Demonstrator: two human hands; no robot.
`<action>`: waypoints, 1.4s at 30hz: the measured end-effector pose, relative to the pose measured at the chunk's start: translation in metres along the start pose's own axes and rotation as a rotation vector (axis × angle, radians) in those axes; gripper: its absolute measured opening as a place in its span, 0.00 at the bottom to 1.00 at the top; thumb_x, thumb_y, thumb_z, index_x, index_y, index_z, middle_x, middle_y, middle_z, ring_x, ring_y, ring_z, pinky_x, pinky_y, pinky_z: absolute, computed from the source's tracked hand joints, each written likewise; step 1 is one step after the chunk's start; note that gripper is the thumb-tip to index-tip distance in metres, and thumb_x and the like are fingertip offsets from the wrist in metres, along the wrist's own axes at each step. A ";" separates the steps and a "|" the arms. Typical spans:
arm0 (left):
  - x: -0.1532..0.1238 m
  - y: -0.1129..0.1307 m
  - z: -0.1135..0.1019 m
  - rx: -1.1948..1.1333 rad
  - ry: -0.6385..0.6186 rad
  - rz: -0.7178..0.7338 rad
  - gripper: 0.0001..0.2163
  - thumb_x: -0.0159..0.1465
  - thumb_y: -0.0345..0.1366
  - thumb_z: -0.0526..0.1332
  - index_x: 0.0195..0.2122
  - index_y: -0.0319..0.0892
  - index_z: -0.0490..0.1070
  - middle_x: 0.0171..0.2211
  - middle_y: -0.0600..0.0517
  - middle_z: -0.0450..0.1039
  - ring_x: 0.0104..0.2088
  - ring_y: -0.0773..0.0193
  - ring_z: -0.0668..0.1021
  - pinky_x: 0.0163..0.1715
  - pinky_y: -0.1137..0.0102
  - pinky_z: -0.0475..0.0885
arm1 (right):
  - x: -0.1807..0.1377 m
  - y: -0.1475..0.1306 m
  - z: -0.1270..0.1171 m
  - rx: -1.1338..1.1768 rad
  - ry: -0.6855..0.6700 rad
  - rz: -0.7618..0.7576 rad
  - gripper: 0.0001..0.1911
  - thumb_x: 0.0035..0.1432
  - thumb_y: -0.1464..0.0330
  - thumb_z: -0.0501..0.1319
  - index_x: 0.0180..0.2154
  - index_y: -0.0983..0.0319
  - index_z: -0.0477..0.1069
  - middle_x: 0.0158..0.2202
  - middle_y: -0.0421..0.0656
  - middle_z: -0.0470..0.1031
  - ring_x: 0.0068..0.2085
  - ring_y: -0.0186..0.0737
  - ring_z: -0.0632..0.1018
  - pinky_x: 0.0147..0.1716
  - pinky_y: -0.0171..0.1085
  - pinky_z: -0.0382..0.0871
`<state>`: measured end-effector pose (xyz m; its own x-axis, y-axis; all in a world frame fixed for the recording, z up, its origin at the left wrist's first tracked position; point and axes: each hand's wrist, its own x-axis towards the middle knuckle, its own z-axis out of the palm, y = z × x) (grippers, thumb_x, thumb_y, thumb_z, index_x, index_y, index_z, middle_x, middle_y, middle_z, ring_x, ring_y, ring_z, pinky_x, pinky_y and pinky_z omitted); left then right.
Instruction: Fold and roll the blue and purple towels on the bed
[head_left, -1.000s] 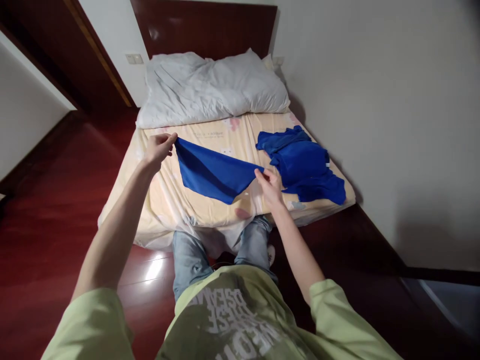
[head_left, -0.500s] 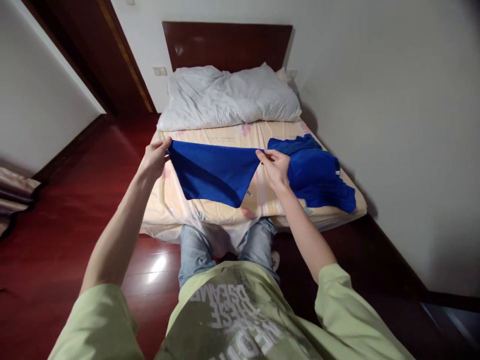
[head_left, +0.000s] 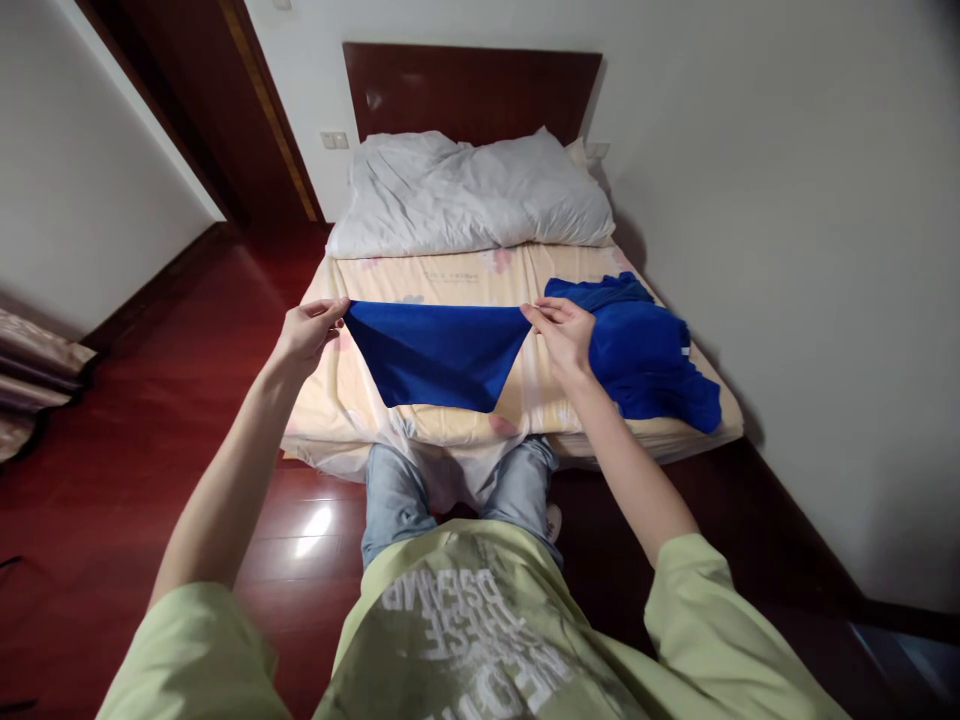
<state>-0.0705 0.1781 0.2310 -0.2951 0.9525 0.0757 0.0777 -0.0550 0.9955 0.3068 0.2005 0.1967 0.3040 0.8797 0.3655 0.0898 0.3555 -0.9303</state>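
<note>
A plain blue cloth [head_left: 439, 355] is stretched between my two hands above the near part of the bed. Its top edge runs taut and almost level, and the rest hangs down in a shape narrowing toward the bottom. My left hand [head_left: 309, 332] pinches the top left corner between thumb and fingers. At the top right corner, my right hand [head_left: 564, 328] pinches the cloth the same way. Just beyond my right hand, a crumpled heap of blue fabric [head_left: 645, 350] with a small white tag lies on the bed's right side.
The bed's pale patterned sheet [head_left: 450, 275] spreads in front of my legs. A bunched white quilt [head_left: 472, 195] lies against the dark wooden headboard [head_left: 472, 90]. A wall stands close on the right. Reddish floor [head_left: 202, 380] and a striped curtain [head_left: 37, 365] are to the left.
Both hands have come down slightly with the cloth, and its top edge is now more level and tighter. The whole view has shifted a little. The blue heap stays on the bed.
</note>
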 end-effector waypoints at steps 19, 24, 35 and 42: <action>-0.035 0.004 0.000 0.056 0.028 0.142 0.13 0.52 0.40 0.75 0.35 0.37 0.82 0.28 0.47 0.78 0.36 0.54 0.81 0.32 0.66 0.76 | -0.008 -0.039 -0.058 -0.078 -0.188 0.084 0.21 0.41 0.57 0.79 0.32 0.60 0.76 0.25 0.39 0.76 0.23 0.34 0.76 0.21 0.33 0.71; -0.026 -0.009 -0.005 0.020 -0.030 0.045 0.13 0.51 0.40 0.76 0.33 0.37 0.82 0.29 0.45 0.78 0.35 0.54 0.81 0.30 0.65 0.75 | 0.002 -0.035 -0.068 -0.067 -0.269 0.181 0.21 0.40 0.58 0.79 0.32 0.61 0.76 0.25 0.40 0.76 0.23 0.34 0.76 0.20 0.32 0.71; 0.064 -0.016 0.038 0.013 -0.094 0.044 0.14 0.51 0.40 0.77 0.31 0.36 0.79 0.26 0.45 0.78 0.30 0.58 0.81 0.35 0.64 0.75 | 0.087 0.011 0.009 0.008 -0.175 0.275 0.20 0.40 0.63 0.80 0.30 0.64 0.74 0.23 0.39 0.76 0.23 0.34 0.79 0.22 0.31 0.76; 0.082 0.036 0.044 -0.043 0.069 0.440 0.16 0.57 0.45 0.72 0.39 0.38 0.79 0.37 0.44 0.81 0.40 0.56 0.82 0.39 0.67 0.76 | 0.116 -0.022 0.010 0.011 -0.065 -0.154 0.18 0.48 0.58 0.75 0.34 0.61 0.73 0.28 0.39 0.76 0.28 0.35 0.80 0.30 0.34 0.79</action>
<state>-0.0497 0.2672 0.2707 -0.3054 0.8136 0.4947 0.1712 -0.4642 0.8690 0.3308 0.2984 0.2595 0.2253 0.8332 0.5049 0.1204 0.4905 -0.8631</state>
